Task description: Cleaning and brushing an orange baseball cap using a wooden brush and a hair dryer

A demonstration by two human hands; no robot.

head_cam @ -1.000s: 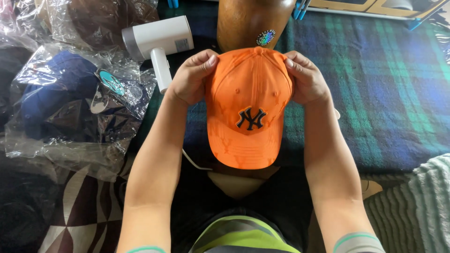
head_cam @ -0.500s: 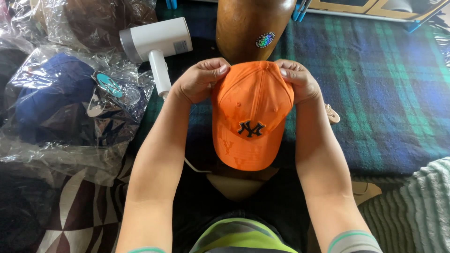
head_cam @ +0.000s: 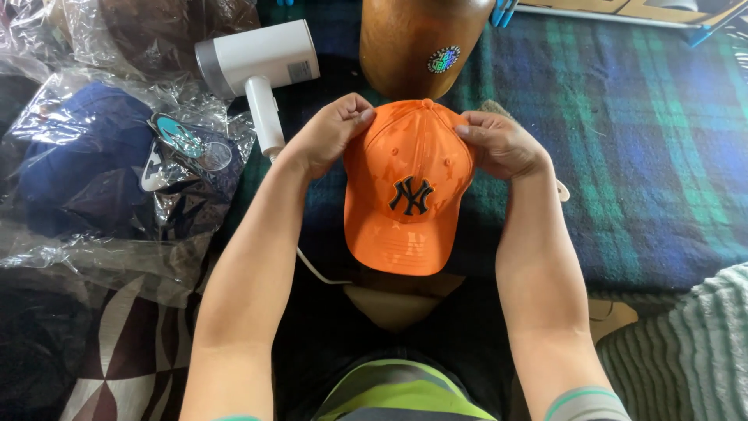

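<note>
Head view: bright orange cap [head_cam: 407,187] with dark embroidered emblem, brim nearest, fingers of both hands clamped on its crown.

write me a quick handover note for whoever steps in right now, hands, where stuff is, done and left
Left hand: gripping the left side of the orange cap near its crown.
Right hand: gripping the right side of the crown.
Cap: held over the plaid blanket, brim toward the person, dark embroidered logo facing up, just in front of the wooden head form.
Nearby: white handheld steamer lying to the left; bagged dark blue cap further left.
Done: cap is out of any bag and in hand.
Left: cap is not on the wooden form; steamer untouched.
</note>
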